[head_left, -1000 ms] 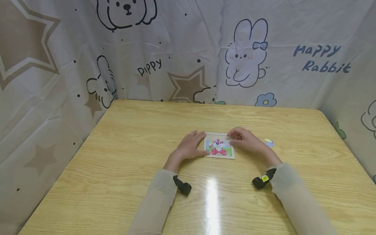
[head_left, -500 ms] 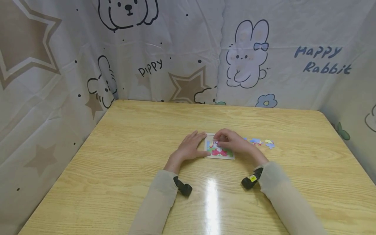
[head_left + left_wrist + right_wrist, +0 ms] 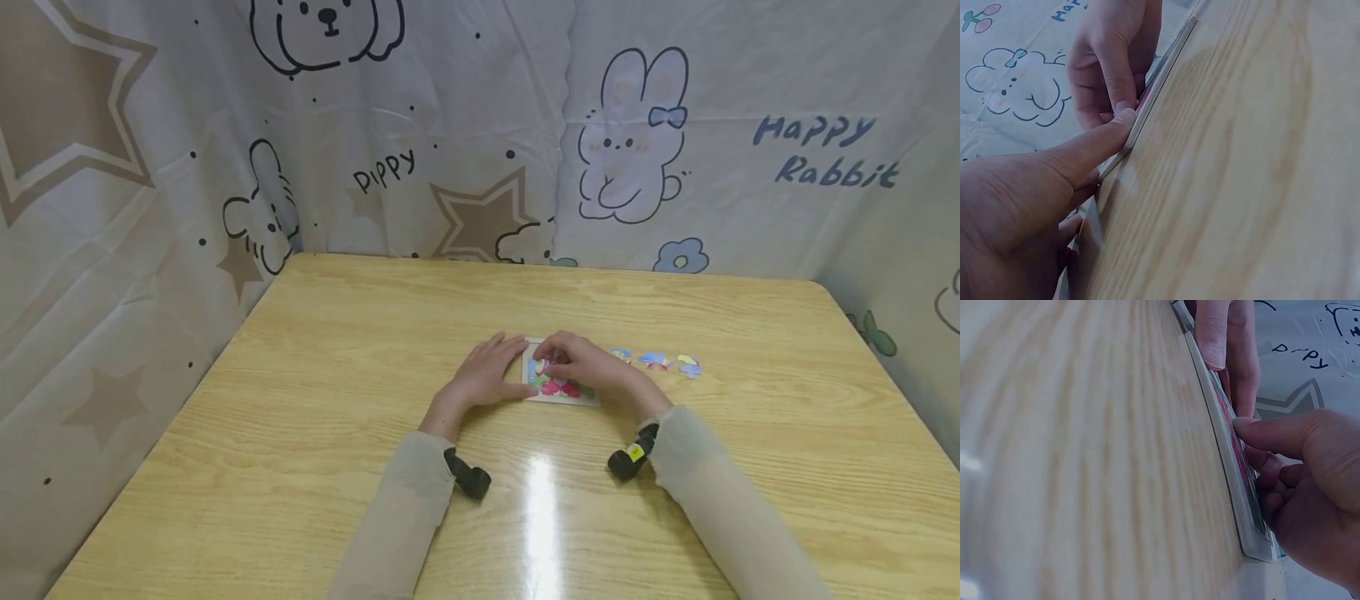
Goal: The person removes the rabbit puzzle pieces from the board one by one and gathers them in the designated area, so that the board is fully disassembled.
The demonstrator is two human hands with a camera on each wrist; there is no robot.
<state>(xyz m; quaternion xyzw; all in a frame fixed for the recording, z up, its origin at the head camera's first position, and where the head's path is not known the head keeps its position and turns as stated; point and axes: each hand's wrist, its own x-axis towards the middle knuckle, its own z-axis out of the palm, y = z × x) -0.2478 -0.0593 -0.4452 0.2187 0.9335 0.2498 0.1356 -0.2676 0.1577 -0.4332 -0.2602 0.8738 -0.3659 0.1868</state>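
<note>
A pale-framed picture puzzle with a pink figure lies flat on the table. At its left side rests my left hand, fingers spread along the edge and thumb on the lower left corner. Over the puzzle's upper left part is my right hand, its fingers bent and thumb close to them. In the right wrist view the right thumb touches the picture; whether a piece is between the fingertips is hidden. The left wrist view has the left thumb against the frame's edge.
To the right of the puzzle lie loose pieces: a bluish one beside my right hand, a blue and red cluster, and a blue and yellow one. A printed cloth hangs behind the wooden table.
My right hand has moved left from the puzzle's right side to its upper left part, uncovering loose pieces on the right. My left hand has stayed in place.
</note>
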